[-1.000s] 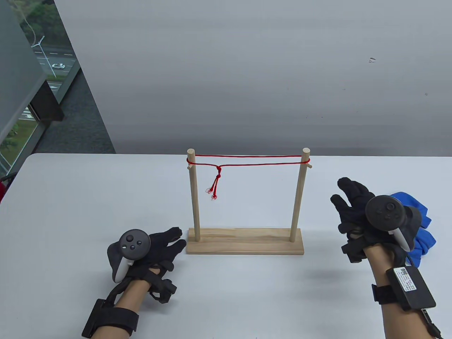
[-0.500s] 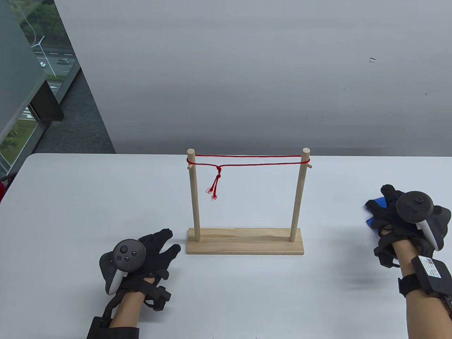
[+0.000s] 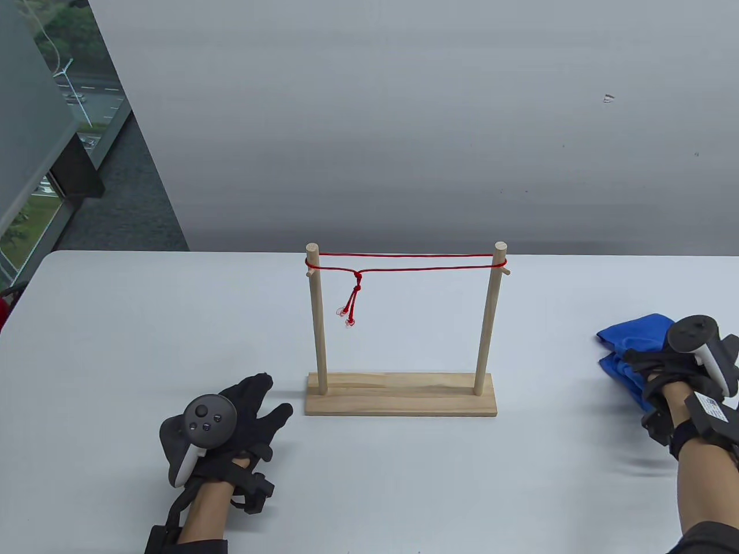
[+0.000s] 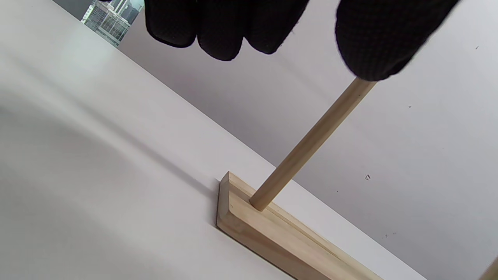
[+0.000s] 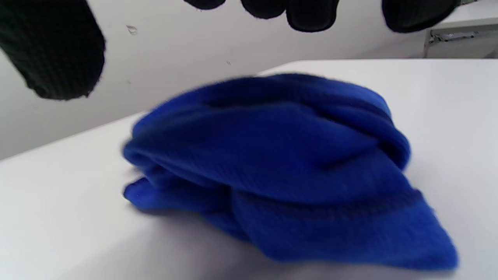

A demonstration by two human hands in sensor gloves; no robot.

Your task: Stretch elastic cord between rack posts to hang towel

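Observation:
A wooden rack (image 3: 400, 393) stands mid-table with two upright posts. A red elastic cord (image 3: 415, 261) runs taut between the post tops, its knotted ends hanging near the left post (image 3: 316, 323). A crumpled blue towel (image 3: 634, 340) lies on the table at the far right; it fills the right wrist view (image 5: 280, 171). My right hand (image 3: 664, 369) is over the towel's near side, its fingers (image 5: 62, 50) spread apart above the cloth, holding nothing. My left hand (image 3: 254, 412) rests open on the table, left of the rack base (image 4: 272, 233).
The white table (image 3: 144, 323) ends at a grey wall behind the rack. A window and floor drop lie off the table's left edge. The table's right edge is close beyond the towel.
My right hand has swung right and back from beside the rack to above the towel. My left hand has slid a little left and toward me, away from the rack base.

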